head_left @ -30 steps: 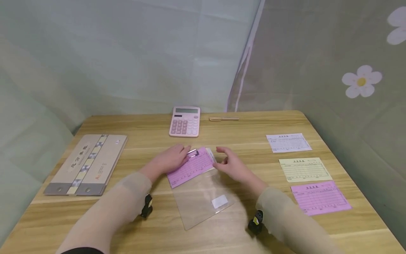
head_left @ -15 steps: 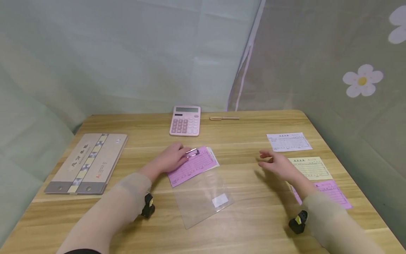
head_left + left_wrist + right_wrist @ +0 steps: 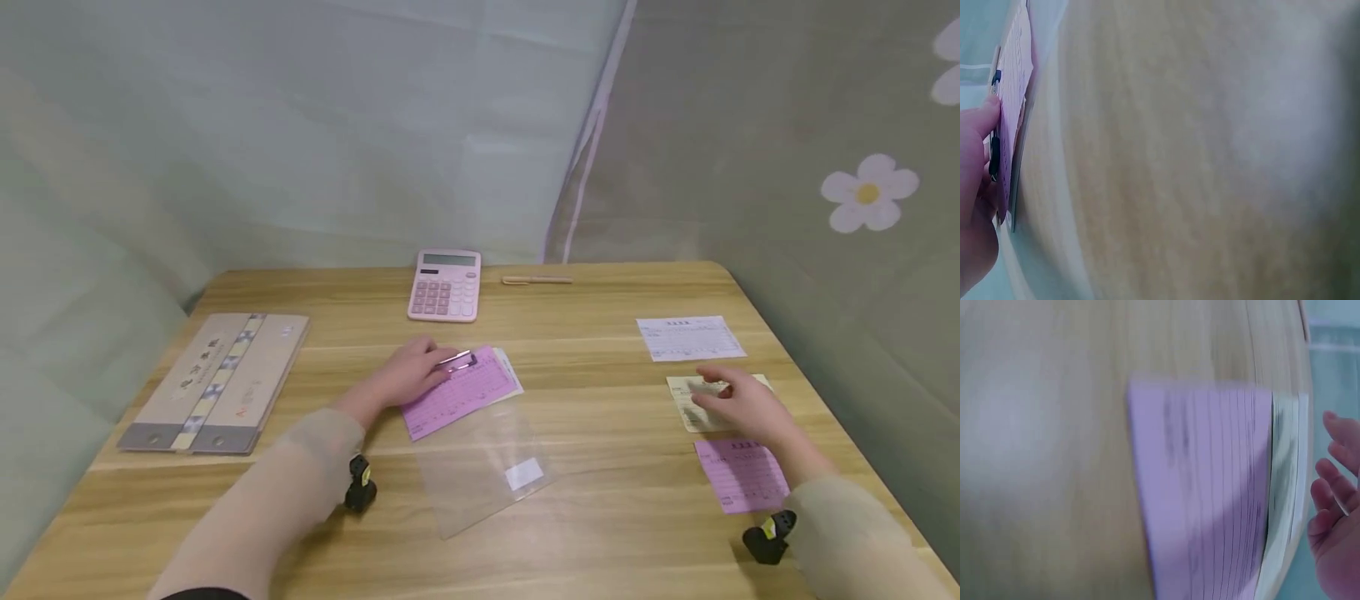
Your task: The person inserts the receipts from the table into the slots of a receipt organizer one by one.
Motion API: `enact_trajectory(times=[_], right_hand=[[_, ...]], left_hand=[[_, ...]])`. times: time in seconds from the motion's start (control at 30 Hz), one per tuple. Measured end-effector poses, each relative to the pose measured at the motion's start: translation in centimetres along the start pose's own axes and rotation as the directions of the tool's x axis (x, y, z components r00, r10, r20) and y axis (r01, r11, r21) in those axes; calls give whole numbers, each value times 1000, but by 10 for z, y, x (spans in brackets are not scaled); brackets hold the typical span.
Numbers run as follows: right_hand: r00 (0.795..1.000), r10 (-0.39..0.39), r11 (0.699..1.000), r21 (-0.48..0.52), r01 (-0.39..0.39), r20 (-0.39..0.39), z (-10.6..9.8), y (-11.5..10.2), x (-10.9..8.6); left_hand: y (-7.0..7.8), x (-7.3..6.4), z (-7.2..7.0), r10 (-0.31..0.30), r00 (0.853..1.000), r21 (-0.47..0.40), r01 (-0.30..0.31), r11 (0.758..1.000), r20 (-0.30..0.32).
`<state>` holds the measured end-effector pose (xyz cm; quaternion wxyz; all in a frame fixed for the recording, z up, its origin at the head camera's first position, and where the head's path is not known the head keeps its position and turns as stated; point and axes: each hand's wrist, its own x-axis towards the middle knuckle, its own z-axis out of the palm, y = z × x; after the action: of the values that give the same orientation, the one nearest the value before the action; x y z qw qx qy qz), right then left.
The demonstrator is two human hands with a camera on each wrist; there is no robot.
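My left hand grips the top of a transparent clipboard at its metal clip. A pink form slip lies under the clip, with paler slips showing at its right edge. In the left wrist view the thumb presses at the clip, and the other fingers are partly hidden behind the board. My right hand hovers over a yellow form slip with loosely bent fingers and nothing in them. Nearer me lies another pink slip, partly covered by the right forearm; a white slip lies farther back.
A pink calculator sits at the table's far edge, beside a tan pen. At the left lies a large beige ledger folder with a patterned band. Curtains hang close behind the table.
My right hand has left the clipboard's right side and moved right, over the yellow slip. The left hand stays at the clip. The view has shifted slightly.
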<state>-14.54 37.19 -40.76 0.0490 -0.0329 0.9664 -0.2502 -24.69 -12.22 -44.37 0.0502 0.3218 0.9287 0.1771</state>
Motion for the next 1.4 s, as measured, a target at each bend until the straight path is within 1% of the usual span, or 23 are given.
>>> enact_trajectory(times=[0.07,0.17,0.3,0.37,0.43,0.63,0.77,0.9,0.97,1.17,1.4], right_hand=[[1000,-7,999,-39,7,-1,-6,10,-7],[1000,6,995,-98,-5,17,-17,26,-19],[998,23,993,-120,-16,56,-27,45,-33],[996,26,994,-107,-17,80,-29,53,-37],[995,45,993,-116,-34,94,-31,61,-41],[992,84,987,-148,-69,93,-33,84,-51],[989,93,986,-149,-76,111,-33,93,-52],[990,82,989,-133,-67,115,-30,94,-52],[993,56,991,-131,-42,104,-26,93,-51],[995,12,992,-130,1,97,-19,78,-50],[995,24,988,-154,-8,101,-16,62,-48]], left_hand=[[0,1,1,-7,1000,-10,7,1000,7],[1,4,1,-14,1000,-14,14,1000,27],[3,5,-1,-24,999,-22,25,999,46],[3,5,-3,-31,998,-26,32,999,48],[2,5,-3,-35,998,-25,37,999,49],[0,6,-4,-43,997,-22,44,999,71],[-1,7,-3,-44,996,-25,46,999,79],[-1,7,-2,-44,997,-31,46,998,71],[-1,6,-2,-47,997,-31,49,998,67],[-1,7,-1,-42,997,-36,45,998,65],[0,7,-2,-43,997,-34,46,998,70]])
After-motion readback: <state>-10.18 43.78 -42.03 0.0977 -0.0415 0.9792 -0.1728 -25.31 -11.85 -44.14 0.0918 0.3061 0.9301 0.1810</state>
